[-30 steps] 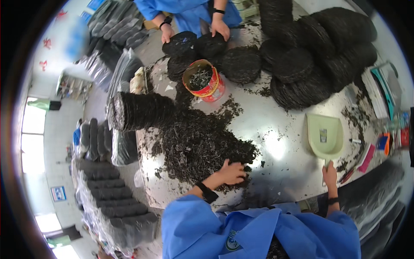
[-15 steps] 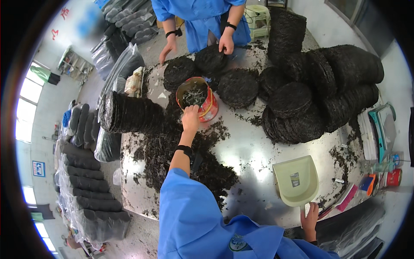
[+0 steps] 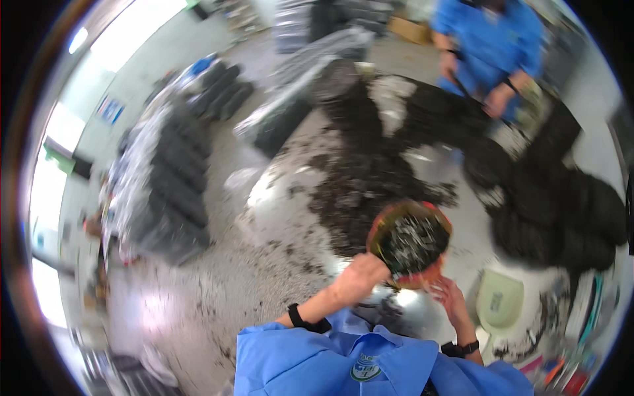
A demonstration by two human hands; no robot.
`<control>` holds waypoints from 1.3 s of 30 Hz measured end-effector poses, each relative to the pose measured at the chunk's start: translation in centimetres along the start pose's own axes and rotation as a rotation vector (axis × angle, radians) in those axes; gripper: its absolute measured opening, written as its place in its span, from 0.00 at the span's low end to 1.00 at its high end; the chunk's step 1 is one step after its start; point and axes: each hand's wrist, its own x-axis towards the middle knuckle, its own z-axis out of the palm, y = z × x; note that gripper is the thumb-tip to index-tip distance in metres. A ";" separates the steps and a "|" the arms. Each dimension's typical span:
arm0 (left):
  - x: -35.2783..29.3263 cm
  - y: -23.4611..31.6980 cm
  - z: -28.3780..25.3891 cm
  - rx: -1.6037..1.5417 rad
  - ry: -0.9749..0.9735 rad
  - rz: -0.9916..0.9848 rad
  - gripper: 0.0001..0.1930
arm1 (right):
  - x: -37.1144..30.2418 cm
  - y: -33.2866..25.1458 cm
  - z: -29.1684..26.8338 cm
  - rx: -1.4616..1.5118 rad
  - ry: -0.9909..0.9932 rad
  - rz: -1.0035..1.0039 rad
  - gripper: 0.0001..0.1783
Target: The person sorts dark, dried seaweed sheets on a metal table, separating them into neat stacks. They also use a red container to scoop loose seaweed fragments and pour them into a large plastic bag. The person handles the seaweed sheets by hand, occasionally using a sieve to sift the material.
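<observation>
A red bucket (image 3: 432, 274) full of dark and silvery shreds is close in front of me, its mouth turned up toward me. My left hand (image 3: 360, 280) is closed on its near left rim. At the bucket's lower right side is my right hand (image 3: 451, 300), its fingers apart and against the wall; blur hides how firmly they touch. A pale green dustpan (image 3: 500, 300) lies on the metal table (image 3: 281, 195) just right of that hand. Loose black shreds (image 3: 353, 198) are heaped beyond the bucket.
Across the table stands a person in blue (image 3: 489, 43), holding something dark and blurred. Stacked black fibrous discs (image 3: 561, 214) crowd the right side; another stack (image 3: 343, 92) lies at the far left end. Plastic-wrapped grey bundles (image 3: 168, 185) stand on the floor to the left.
The red bucket has come from the table's far side toward me in my left hand. My right hand has left the dustpan's handle for the bucket. My view has swung left.
</observation>
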 end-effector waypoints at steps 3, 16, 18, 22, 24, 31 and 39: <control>-11.7 0.9 -5.2 -0.003 -0.023 -0.179 0.09 | 1.3 4.8 9.2 0.174 -0.135 0.161 0.22; -48.2 0.5 -27.6 0.291 0.542 -0.900 0.10 | 13.4 23.1 54.4 -0.209 -1.014 0.777 0.20; -52.3 -0.2 -30.8 0.358 0.644 -0.961 0.11 | 15.5 27.0 60.8 -0.250 -1.122 0.880 0.20; -60.8 -2.0 -37.0 0.488 0.726 -1.153 0.11 | 14.0 32.0 76.7 -0.230 -1.289 1.043 0.24; -65.0 -3.7 -40.8 0.546 0.768 -1.218 0.11 | 14.3 34.8 83.9 -0.280 -1.333 1.086 0.25; -80.3 -8.5 -57.1 0.679 0.784 -1.422 0.10 | 14.7 48.2 111.8 -0.320 -1.523 1.176 0.22; -100.5 -13.2 -72.2 0.997 0.916 -1.473 0.11 | 8.3 67.2 139.8 -0.221 -1.655 1.516 0.14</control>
